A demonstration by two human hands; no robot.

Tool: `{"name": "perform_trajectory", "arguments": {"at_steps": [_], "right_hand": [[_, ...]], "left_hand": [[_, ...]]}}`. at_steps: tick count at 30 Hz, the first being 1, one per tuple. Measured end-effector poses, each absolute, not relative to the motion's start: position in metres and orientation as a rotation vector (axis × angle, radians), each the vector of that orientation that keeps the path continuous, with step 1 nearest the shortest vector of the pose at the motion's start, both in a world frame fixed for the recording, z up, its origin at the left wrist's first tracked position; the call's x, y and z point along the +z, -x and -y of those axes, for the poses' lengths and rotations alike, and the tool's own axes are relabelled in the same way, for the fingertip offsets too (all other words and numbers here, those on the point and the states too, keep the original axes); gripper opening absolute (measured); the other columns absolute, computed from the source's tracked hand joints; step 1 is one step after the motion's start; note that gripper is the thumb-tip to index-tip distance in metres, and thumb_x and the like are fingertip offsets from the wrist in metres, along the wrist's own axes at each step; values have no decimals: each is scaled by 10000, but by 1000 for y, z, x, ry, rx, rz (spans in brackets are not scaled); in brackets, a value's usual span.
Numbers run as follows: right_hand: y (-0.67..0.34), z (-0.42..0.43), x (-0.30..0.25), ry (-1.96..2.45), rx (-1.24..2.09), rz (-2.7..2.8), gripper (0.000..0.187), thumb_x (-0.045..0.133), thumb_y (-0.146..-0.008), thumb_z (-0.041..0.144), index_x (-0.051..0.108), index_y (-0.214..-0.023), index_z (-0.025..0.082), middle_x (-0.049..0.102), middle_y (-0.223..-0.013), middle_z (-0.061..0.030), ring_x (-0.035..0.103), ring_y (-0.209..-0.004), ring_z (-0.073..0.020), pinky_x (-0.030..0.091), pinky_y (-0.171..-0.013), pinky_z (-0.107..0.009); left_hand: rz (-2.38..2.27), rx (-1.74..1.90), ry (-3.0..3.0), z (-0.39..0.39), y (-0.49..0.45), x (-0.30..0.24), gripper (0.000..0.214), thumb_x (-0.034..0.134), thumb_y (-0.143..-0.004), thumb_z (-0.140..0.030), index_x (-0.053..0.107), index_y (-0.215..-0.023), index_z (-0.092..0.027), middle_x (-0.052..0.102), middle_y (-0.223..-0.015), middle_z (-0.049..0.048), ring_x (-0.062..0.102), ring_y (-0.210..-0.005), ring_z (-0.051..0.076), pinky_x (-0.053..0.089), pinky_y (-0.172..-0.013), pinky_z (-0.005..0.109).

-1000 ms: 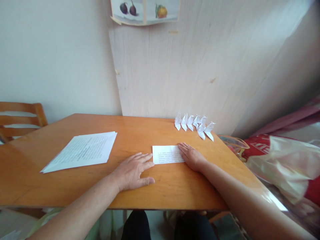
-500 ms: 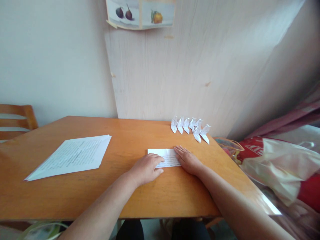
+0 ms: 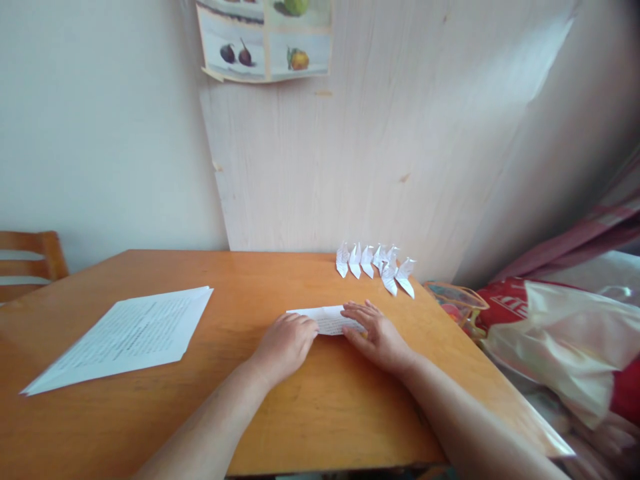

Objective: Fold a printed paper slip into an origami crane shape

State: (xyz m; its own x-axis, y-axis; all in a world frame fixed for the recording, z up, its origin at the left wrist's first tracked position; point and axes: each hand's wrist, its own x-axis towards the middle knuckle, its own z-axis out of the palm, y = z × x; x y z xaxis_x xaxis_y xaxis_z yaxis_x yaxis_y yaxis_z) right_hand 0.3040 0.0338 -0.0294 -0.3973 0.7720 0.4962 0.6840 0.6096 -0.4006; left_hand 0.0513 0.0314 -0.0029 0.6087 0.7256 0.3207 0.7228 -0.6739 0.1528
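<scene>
Centrally, just below the middle of the frame, a printed paper strip (image 3: 330,323) lies crosswise on the table between two bare hands, its middle showing in the gap. The left hand (image 3: 290,341) covers the strip's near left part, knuckles up and fingers curled together; whether they pinch the paper or only rest on it cannot be told. The right hand (image 3: 379,339) lies over the other end, palm down, its fingers loosely spread and the thumb well apart from them, with paper visible in the opening and nothing clasped. Both forearms slant in from the lower edge of the frame, converging on the strip. Around them spreads the orange-brown wooden table (image 3: 240,287), glossy and faintly grained. Right of centre, near its far edge, stand folded paper pieces (image 3: 367,263) in a close cluster; on the left lies a slanted stack of printed sheets (image 3: 125,337). Behind rises a pale wood-grain panel (image 3: 310,173), bearing a fruit poster (image 3: 267,47) at the upper edge. A slatted chair (image 3: 30,257) shows at the left margin, and a red bag (image 3: 503,300) and cream plastic (image 3: 565,347) crowd the right.
</scene>
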Motion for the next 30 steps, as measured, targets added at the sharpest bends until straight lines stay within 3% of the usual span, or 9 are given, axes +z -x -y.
{"name": "perform_trajectory", "arguments": {"at_steps": [3,7,15,21,30], "right_hand": [[-300,-30,-22,1110,44,2179,266,624,-914,345,670,-1161,257,698,-1239,-78,617,-1197,-249,250,-1165,-558],[-300,-32,-17,1137,-99,2072,144,557,-949,232,695,-975,264,745,-1041,-43,668,-998,-210,258,-1147,-537],[-301,-35,-10,1152,-154,2014,141,534,-958,219,661,-900,242,723,-903,-45,627,-904,-221,360,-1052,-470],[-292,-34,-6,1110,-236,1975,165,585,-916,208,658,-1056,255,719,-1063,-50,604,-1062,-236,282,-1113,-499],[-284,-29,-3,1073,-241,2040,114,603,-915,217,677,-973,282,718,-1082,-24,599,-1086,-223,249,-1141,-505]], "left_hand": [[-1396,687,-2848,-33,-56,8,254,409,-997,-207,654,-933,-215,715,-910,52,632,-917,221,345,-1047,508],[-1465,816,-2859,-32,-65,22,270,393,-1001,-211,652,-930,-243,724,-895,32,630,-924,225,251,-1096,591],[-1465,993,-2923,-24,-92,35,109,592,-912,-226,679,-959,-274,742,-1007,20,559,-1149,297,-24,-1163,676],[-1454,1054,-2925,-26,-95,32,183,531,-959,-219,698,-908,-274,741,-1064,6,537,-1217,303,-34,-1167,683],[-1420,1078,-2929,-23,-99,29,183,527,-952,-199,691,-914,-272,736,-1118,15,529,-1252,315,-43,-1171,692]]}}
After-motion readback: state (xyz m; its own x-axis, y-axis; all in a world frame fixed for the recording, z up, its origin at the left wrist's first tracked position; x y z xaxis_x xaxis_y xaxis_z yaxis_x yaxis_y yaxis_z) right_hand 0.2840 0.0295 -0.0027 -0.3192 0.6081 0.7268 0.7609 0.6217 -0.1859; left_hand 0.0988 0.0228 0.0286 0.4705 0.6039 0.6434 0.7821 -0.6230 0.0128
